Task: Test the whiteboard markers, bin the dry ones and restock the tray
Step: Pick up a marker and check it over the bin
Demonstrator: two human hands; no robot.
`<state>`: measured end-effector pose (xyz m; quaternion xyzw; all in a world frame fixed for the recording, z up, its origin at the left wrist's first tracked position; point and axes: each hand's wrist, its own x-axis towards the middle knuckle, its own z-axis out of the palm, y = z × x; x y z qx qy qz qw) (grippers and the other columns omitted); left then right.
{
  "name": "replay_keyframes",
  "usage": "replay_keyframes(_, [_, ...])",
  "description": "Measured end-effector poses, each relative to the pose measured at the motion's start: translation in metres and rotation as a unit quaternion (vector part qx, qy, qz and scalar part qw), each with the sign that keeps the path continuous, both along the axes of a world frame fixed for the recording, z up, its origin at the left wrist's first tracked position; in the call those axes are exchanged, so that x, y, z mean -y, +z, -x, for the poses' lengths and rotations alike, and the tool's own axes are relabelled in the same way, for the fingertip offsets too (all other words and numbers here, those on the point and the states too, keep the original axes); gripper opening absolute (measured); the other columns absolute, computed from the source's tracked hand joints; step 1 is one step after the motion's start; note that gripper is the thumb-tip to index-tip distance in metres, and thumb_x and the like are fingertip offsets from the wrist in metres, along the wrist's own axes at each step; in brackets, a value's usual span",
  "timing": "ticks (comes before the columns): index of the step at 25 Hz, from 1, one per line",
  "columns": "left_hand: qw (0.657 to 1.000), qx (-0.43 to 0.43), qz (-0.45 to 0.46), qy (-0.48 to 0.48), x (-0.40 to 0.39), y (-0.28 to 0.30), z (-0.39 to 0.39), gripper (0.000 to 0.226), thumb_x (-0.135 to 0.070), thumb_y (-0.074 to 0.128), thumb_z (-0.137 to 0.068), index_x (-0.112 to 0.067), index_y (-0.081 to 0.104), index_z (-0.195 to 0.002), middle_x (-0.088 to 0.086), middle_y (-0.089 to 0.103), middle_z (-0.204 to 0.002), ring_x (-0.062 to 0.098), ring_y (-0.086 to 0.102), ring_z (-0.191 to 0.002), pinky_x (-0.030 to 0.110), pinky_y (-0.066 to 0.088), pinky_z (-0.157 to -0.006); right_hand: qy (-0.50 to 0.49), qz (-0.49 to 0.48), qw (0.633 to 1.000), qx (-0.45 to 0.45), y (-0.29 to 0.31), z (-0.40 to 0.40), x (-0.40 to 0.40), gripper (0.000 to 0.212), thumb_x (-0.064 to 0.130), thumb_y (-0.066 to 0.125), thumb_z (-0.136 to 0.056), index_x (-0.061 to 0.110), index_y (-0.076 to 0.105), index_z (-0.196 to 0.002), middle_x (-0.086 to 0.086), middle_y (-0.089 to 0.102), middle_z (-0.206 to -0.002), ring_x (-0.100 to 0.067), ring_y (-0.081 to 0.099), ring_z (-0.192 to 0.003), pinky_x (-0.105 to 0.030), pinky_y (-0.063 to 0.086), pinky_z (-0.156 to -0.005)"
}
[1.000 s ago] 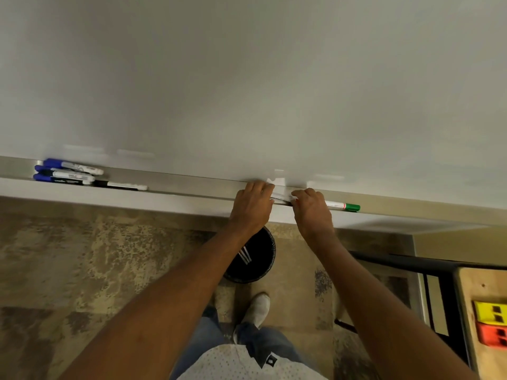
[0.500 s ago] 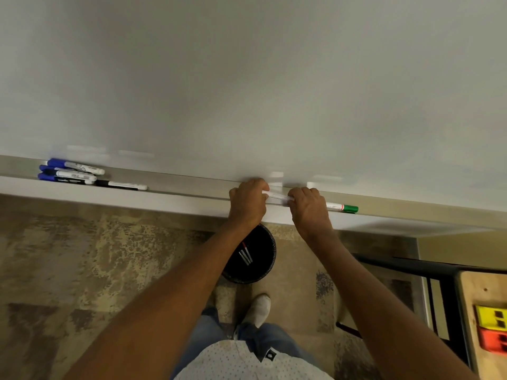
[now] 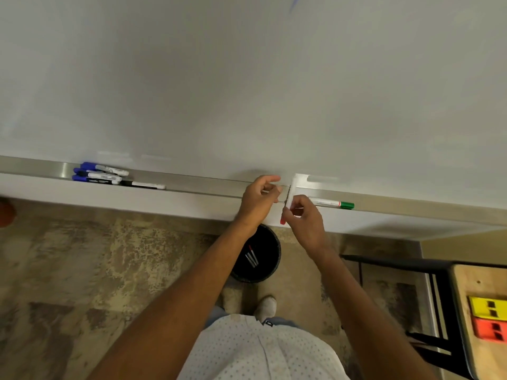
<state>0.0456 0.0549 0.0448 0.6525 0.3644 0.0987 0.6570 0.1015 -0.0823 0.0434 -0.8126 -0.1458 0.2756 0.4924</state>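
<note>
My right hand (image 3: pixel 304 220) grips a white marker with a red end (image 3: pixel 293 185), held nearly upright in front of the metal tray (image 3: pixel 192 182) under the whiteboard (image 3: pixel 247 78). The red end pokes out below my fingers. Just left of it, my left hand (image 3: pixel 258 201) has its fingers loosely curled, thumb and forefinger apart, and I see nothing held in them. On the tray behind my right hand lies a green-capped marker (image 3: pixel 333 203). Several blue markers (image 3: pixel 101 174) and a black one (image 3: pixel 145 184) lie at the tray's left. A black bin (image 3: pixel 270 259) on the floor below holds discarded markers (image 3: pixel 252 259).
A wooden table (image 3: pixel 477 283) with a yellow block (image 3: pixel 488 308) and a red block (image 3: pixel 491 329) stands at the right, with a black frame (image 3: pixel 397 260) beside it. A short blue stroke (image 3: pixel 295 2) marks the board's top. My feet stand on mottled floor by the bin.
The red-ended marker lay flat on the tray under both hands. My right hand has lifted it and turned it upright, and my left hand has come off it.
</note>
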Motion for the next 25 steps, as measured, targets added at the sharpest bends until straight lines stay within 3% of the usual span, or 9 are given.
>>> replay_keyframes(4, [0.999,0.028,0.040,0.005,0.003,0.034,0.024,0.019,-0.025,0.065,-0.098,-0.023,0.070,-0.117,0.006,0.070,-0.110,0.021,0.069,-0.097,0.032,0.055,-0.083,-0.101,-0.171,0.967,-0.162,0.041,0.008,-0.002,0.013,0.003,0.068,-0.093,0.001,0.062,-0.104,-0.015,0.071,-0.096,-0.024,0.073,-0.097,-0.033,0.060,-0.090])
replay_keyframes(8, [0.986,0.086,0.138,0.024,0.010,0.067,0.043,0.024,-0.031,0.063,-0.100,-0.017,0.070,-0.118,0.004,0.074,-0.116,0.021,0.069,-0.102,0.041,0.054,-0.093,-0.173,-0.356,0.866,-0.306,0.084,0.016,-0.010,0.016,-0.008,0.064,-0.094,0.008,0.067,-0.095,-0.010,0.070,-0.090,-0.021,0.072,-0.096,-0.032,0.059,-0.098])
replay_keyframes(12, [0.966,0.183,0.178,0.031,0.012,0.104,0.043,0.026,-0.028,0.058,-0.103,-0.008,0.070,-0.114,0.007,0.074,-0.117,0.017,0.069,-0.101,0.033,0.056,-0.085,-0.172,-0.384,0.836,-0.351,0.117,0.039,-0.021,0.015,0.005,0.066,-0.096,0.013,0.077,-0.091,-0.014,0.077,-0.101,-0.022,0.074,-0.095,-0.032,0.059,-0.093])
replay_keyframes(15, [0.962,0.208,0.171,0.052,0.003,0.133,0.044,0.025,-0.033,0.058,-0.101,-0.011,0.070,-0.105,0.010,0.074,-0.119,0.023,0.070,-0.103,0.037,0.054,-0.088,-0.160,-0.412,0.802,-0.401,0.131,0.049,-0.021,0.019,0.021,0.060,-0.100,0.011,0.074,-0.106,-0.011,0.076,-0.102,-0.020,0.072,-0.088,-0.030,0.060,-0.081])
replay_keyframes(17, [0.961,0.220,0.159,0.054,-0.005,0.150,0.047,0.024,-0.035,0.059,-0.098,-0.015,0.071,-0.100,0.011,0.074,-0.117,0.025,0.070,-0.101,0.041,0.055,-0.090,-0.134,-0.406,0.813,-0.394,0.139,0.053,-0.022,0.025,0.019,0.059,-0.100,0.005,0.071,-0.116,-0.012,0.075,-0.103,-0.018,0.070,-0.081,-0.027,0.060,-0.074])
replay_keyframes(19, [0.964,0.226,0.134,0.047,-0.012,0.164,0.052,0.026,-0.037,0.060,-0.095,-0.014,0.071,-0.102,0.010,0.075,-0.116,0.024,0.071,-0.099,0.043,0.056,-0.092,-0.091,-0.376,0.856,-0.343,0.146,0.057,-0.024,0.026,0.013,0.060,-0.100,0.002,0.071,-0.121,-0.014,0.075,-0.109,-0.018,0.069,-0.080,-0.026,0.060,-0.071])
replay_keyframes(23, [0.975,0.213,0.070,0.012,-0.022,0.180,0.064,0.021,-0.030,0.060,-0.099,-0.012,0.070,-0.103,0.006,0.075,-0.118,0.024,0.071,-0.104,0.043,0.057,-0.094,0.001,-0.269,0.948,-0.169,0.166,0.060,-0.028,0.026,0.011,0.050,-0.106,0.015,0.074,-0.117,-0.008,0.076,-0.105,-0.022,0.068,-0.083,-0.033,0.056,-0.073])
replay_keyframes(25, [0.977,0.209,0.050,-0.006,-0.023,0.185,0.070,0.018,-0.029,0.063,-0.097,-0.013,0.071,-0.099,0.006,0.075,-0.117,0.024,0.070,-0.098,0.038,0.057,-0.089,0.029,-0.239,0.965,-0.104,0.178,0.065,-0.032,0.026,0.019,0.046,-0.109,0.019,0.072,-0.114,-0.007,0.074,-0.101,-0.021,0.064,-0.078,-0.033,0.050,-0.068])
